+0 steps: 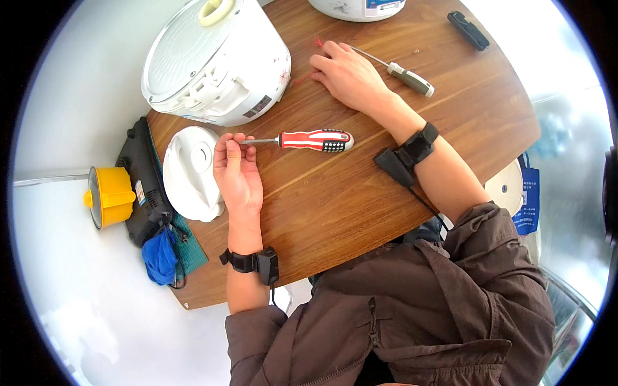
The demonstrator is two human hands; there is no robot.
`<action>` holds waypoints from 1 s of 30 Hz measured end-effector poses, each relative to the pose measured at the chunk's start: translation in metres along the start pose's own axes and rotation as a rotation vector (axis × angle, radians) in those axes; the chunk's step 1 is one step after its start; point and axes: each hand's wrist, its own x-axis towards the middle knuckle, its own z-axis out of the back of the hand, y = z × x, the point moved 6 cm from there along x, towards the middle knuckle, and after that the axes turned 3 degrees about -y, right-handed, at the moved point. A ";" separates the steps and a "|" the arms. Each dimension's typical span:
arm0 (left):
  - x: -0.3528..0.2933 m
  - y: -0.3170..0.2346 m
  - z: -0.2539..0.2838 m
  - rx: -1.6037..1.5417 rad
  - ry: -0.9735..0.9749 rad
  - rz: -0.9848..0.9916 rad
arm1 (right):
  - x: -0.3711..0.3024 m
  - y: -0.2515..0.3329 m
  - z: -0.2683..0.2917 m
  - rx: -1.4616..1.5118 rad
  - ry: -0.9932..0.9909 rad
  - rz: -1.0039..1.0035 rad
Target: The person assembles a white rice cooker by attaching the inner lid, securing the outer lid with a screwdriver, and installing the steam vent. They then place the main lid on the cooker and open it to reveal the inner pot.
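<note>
My left hand (239, 172) pinches the metal shaft of a red, white and black-handled screwdriver (315, 140) near its tip, and the handle points right. Just behind that hand lies a white plastic cover (190, 168). My right hand (349, 74) is palm down over the table, fingers apart, its fingertips by a small red wire-like piece (318, 42). Next to it lies a second screwdriver (410, 79) with a grey-green handle, its shaft running back toward my fingers. A white rice cooker (264, 71) with a round metal face stands between and beyond my hands.
The wooden table (309, 206) curves along its right edge. At its back sit a second white appliance (357, 9) and a black clip-like piece (468, 30). At left are a black case (143, 193), a yellow container (114, 197) and a blue cloth (159, 256).
</note>
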 end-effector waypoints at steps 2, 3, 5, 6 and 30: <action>0.000 0.000 0.002 0.003 0.007 0.000 | -0.004 -0.006 0.004 0.055 -0.024 -0.023; 0.000 0.000 0.002 0.003 0.009 -0.002 | -0.005 -0.012 0.009 0.129 -0.064 -0.113; 0.001 0.001 0.001 0.006 0.015 0.001 | -0.005 -0.022 0.021 0.277 -0.138 -0.291; 0.000 0.001 0.001 0.006 0.017 0.002 | -0.006 -0.029 0.020 0.433 -0.137 -0.428; -0.003 0.001 -0.004 0.091 0.007 0.036 | -0.013 -0.048 -0.001 1.474 -0.170 -0.788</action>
